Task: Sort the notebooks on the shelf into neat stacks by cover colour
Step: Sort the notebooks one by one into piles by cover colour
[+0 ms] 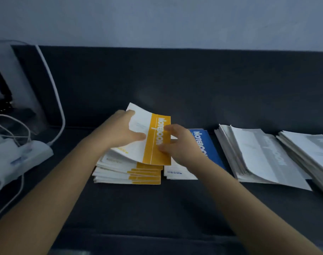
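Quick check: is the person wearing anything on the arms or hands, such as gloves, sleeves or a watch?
Nothing worn shows. The left hand and right hand are bare, without gloves. The left forearm and right forearm are uncovered down to the frame's bottom edge, so no sleeve is in view. There is no watch or bracelet at either wrist. No ring can be made out, though the light is dim.

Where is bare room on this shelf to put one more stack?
The wide bare strip of shelf in front of the stacks is free. A narrower gap lies between the power strip and the yellow stack. Rightwards it is crowded: blue stack and grey stacks lie close together.
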Action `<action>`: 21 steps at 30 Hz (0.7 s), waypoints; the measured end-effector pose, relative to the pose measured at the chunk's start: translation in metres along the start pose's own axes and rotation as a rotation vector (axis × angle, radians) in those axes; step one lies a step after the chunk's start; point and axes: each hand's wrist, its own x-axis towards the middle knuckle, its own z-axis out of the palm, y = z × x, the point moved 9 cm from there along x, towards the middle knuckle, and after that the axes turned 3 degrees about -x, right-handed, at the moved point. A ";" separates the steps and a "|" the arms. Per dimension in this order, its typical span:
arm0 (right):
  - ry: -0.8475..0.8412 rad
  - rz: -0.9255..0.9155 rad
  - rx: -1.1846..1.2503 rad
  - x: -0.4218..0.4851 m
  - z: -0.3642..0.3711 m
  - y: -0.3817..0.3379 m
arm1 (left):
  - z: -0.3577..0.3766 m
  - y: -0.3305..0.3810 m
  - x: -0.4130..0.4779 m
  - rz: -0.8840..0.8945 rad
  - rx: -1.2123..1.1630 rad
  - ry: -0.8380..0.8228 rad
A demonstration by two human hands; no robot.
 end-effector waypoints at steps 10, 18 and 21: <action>-0.156 -0.122 -0.705 0.000 0.042 -0.001 | 0.041 -0.043 0.007 0.039 0.460 -0.234; 0.101 -0.069 -0.873 -0.019 -0.066 0.016 | 0.042 0.058 0.008 0.305 0.527 -0.031; 0.216 -0.024 -0.896 -0.037 -0.123 0.034 | 0.059 0.114 -0.001 0.451 0.489 -0.020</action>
